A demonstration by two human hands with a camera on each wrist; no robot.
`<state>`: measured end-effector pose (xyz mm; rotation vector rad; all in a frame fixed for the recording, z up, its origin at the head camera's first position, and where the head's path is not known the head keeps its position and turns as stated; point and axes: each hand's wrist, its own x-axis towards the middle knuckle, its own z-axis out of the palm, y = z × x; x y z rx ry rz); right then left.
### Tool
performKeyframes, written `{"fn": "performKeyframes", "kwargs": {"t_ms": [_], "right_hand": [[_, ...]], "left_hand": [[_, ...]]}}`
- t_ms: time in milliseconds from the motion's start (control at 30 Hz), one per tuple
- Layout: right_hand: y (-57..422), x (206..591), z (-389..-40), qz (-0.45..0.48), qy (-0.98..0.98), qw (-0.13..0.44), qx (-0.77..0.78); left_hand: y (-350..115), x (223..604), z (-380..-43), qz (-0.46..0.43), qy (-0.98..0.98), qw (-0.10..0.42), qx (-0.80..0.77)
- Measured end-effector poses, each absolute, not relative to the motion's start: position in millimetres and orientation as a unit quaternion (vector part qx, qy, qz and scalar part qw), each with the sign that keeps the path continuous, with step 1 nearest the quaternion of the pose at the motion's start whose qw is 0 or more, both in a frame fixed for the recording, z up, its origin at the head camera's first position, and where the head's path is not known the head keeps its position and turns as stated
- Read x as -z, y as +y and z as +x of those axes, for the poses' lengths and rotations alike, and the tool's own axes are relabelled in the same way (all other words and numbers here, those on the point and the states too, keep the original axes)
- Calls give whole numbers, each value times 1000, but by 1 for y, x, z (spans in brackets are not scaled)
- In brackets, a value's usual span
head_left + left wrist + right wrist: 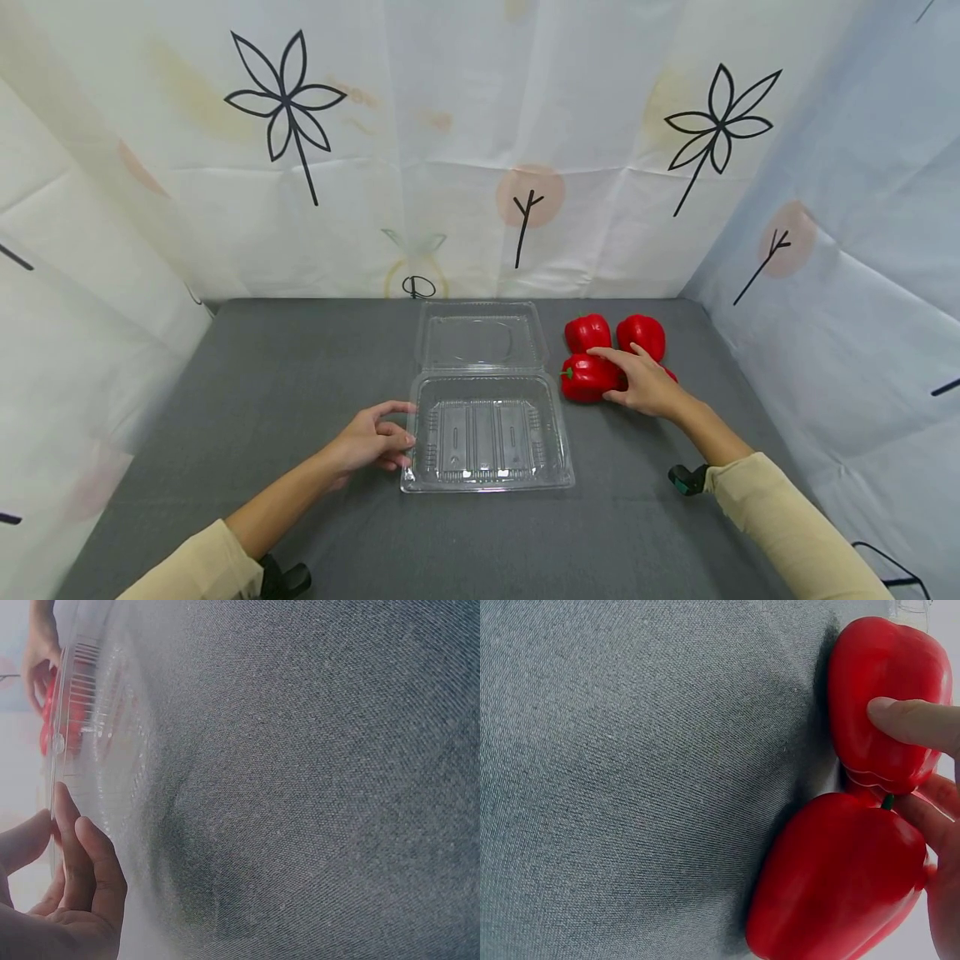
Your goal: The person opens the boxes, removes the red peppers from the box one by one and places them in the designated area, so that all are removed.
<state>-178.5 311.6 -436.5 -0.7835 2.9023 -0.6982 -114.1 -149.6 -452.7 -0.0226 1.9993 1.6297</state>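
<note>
A clear plastic clamshell container (487,485) lies opened out on the grey table, its lid (480,312) folded back to the far side. My left hand (373,439) pinches the left rim of the base between thumb and fingers, as the left wrist view also shows. To the right, my right hand (647,385) grips a red bell pepper (587,379), thumb (904,720) on its near side and fingers round the far side. That pepper (889,671) seems to rest on the cloth. Another bell pepper (836,877) lies beside it, largely hidden by my hand in the head view.
Two more red bell peppers, one at the back left (588,332) and one at the back right (642,337), sit behind the gripped one. Grey cloth covers the table (285,375). White printed fabric (450,150) stands along the back and both sides.
</note>
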Motion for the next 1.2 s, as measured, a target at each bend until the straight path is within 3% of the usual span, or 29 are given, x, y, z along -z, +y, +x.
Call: {"fn": "performKeyframes", "kwargs": {"t_ms": [667,1000,1200], "right_hand": [[312,435,-178,-232,949,7,212],[315,427,-183,-241,943,-8,228],[321,413,-187,-225,943,17,245]], "left_hand": [[-150,452,-114,-12,745,279,-606],[-156,450,-117,1,739,307,-600],[-173,439,-127,33,757,300,-579]]}}
